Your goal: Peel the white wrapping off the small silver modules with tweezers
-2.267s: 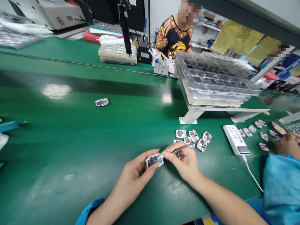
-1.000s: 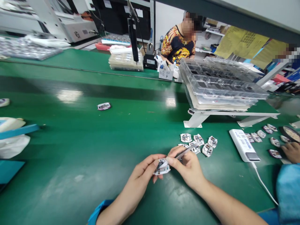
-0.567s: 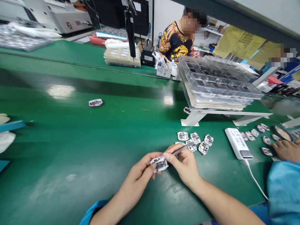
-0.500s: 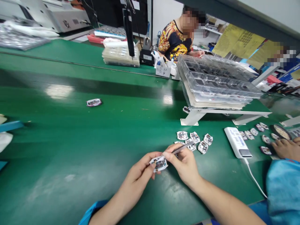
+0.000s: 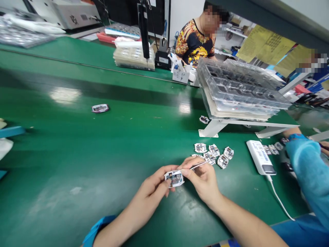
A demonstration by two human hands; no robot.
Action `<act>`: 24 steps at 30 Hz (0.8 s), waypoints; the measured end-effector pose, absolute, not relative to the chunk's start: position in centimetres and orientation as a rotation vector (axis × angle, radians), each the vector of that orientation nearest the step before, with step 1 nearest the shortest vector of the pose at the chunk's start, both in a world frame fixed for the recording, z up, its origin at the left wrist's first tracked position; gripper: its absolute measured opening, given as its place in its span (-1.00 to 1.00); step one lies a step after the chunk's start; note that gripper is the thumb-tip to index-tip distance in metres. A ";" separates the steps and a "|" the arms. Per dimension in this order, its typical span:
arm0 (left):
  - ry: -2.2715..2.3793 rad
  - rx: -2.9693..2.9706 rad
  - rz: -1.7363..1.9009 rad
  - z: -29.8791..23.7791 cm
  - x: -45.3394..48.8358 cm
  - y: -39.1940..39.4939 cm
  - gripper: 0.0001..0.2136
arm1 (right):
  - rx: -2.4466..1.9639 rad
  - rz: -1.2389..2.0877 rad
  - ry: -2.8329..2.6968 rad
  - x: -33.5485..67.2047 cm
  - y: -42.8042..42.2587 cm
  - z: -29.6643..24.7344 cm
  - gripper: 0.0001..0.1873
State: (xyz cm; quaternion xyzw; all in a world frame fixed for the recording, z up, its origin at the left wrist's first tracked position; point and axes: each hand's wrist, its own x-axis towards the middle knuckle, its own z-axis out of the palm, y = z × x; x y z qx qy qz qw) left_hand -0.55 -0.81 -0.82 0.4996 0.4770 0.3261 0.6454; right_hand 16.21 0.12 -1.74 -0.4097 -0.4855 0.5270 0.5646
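My left hand is closed on a small white housing with a circuit board in it, thumb on its left side and fingers beneath. My right hand grips metal tweezers between thumb and fingers. The tweezers' shanks stick out to the upper right, and their working tips are hidden. The right fingers touch the housing's upper right edge. Several similar white housings lie on the green table just beyond my right hand.
Clear plastic trays are stacked on a white-legged stand. A white device with a cable lies at right, beside a co-worker's blue sleeve. One housing lies farther left. An electric screwdriver hangs at the back.
The tweezers have turned in my right hand, now showing two thin shanks. The co-worker's arm at right has stretched forward toward the stand. The housing stays in my left hand.
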 end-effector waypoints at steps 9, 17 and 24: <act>1.074 1.044 0.741 -0.9 -0.6 -0.9 -0.61 | -0.846 1.115 -1.295 16.3 0.0 -1.8 -0.95; 1.064 1.037 0.741 -0.7 -0.9 -0.7 -0.61 | -0.794 1.011 -1.356 16.2 -0.1 -1.9 -0.94; 1.052 1.010 0.751 -0.6 -0.7 -0.6 -0.64 | -0.770 0.941 -1.408 16.1 0.0 -1.8 -0.95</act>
